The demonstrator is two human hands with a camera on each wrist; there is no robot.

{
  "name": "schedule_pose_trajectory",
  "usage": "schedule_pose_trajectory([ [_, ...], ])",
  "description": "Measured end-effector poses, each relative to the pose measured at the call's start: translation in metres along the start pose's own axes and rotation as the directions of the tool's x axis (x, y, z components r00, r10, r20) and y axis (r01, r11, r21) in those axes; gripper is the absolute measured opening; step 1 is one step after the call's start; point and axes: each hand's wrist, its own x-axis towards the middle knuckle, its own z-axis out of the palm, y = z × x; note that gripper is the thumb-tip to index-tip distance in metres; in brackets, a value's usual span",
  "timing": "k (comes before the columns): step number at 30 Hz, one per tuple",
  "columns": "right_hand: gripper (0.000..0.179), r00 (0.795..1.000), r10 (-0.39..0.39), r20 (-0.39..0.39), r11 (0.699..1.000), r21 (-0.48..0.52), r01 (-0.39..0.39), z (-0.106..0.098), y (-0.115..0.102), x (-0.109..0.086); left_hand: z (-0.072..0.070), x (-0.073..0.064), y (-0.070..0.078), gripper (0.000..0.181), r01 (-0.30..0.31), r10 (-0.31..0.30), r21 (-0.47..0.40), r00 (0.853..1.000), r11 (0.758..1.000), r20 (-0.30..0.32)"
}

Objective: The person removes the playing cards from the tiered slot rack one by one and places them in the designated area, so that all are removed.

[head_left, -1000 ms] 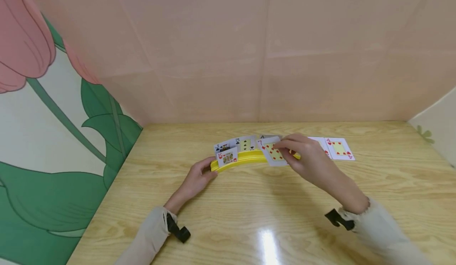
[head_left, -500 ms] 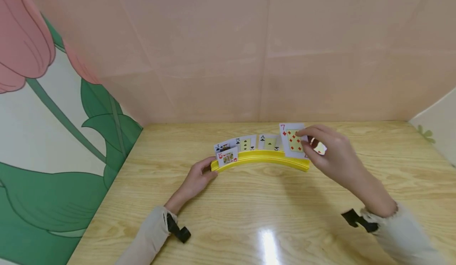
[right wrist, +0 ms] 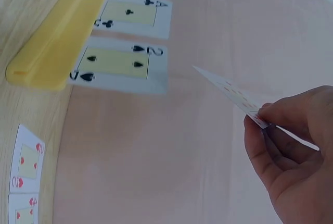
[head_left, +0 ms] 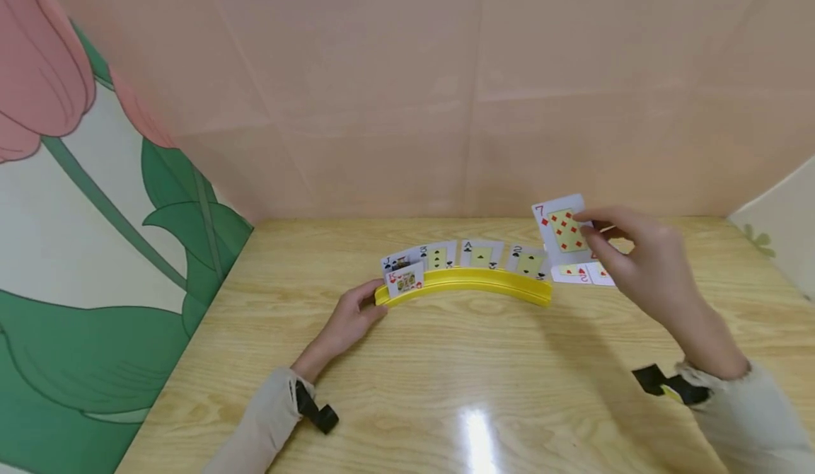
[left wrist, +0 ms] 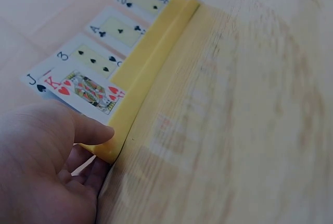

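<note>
My left hand [head_left: 353, 311] grips the left end of a yellow curved card holder [head_left: 477, 281], thumb in front, as the left wrist view shows. Upright in its back row stand the jack of spades [head_left: 396, 259], three of spades [head_left: 439, 256], ace of clubs [head_left: 481, 255] and two of spades [head_left: 527, 261]. The king of hearts [head_left: 406, 280] stands in front of the jack, partly covering it. Above and right of the holder, my right hand [head_left: 659, 265] pinches the seven of diamonds [head_left: 562, 228] by its right side, clear of the table. In the right wrist view this card appears nearly edge-on.
On the wooden table [head_left: 407, 389], right of the holder, lie a two of hearts [right wrist: 27, 160] and a four of hearts [right wrist: 23, 212] side by side, partly hidden by my right hand in the head view. A pinkish wall [head_left: 382, 106] rises behind the table.
My right hand has carried the seven of diamonds rightward and up, away from the front of the holder. This uncovers the ace of clubs and two of spades. My left hand stays put.
</note>
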Motion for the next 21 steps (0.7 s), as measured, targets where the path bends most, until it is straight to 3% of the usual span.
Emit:
schedule_pose_trajectory([
  [12, 0.023, 0.992, 0.123, -0.027, 0.992, -0.031, -0.124, -0.018, 0.032, -0.002, 0.000, -0.001, 0.000, 0.042, 0.011, -0.011, -0.003, 1.000, 1.000, -0.007],
  [21, 0.018, 0.978, 0.207, 0.004, 0.977, -0.054, -0.206, -0.020, 0.067, -0.011, 0.001, -0.002, 0.001, 0.043, 0.012, -0.012, 0.002, 1.000, 1.000, -0.015],
])
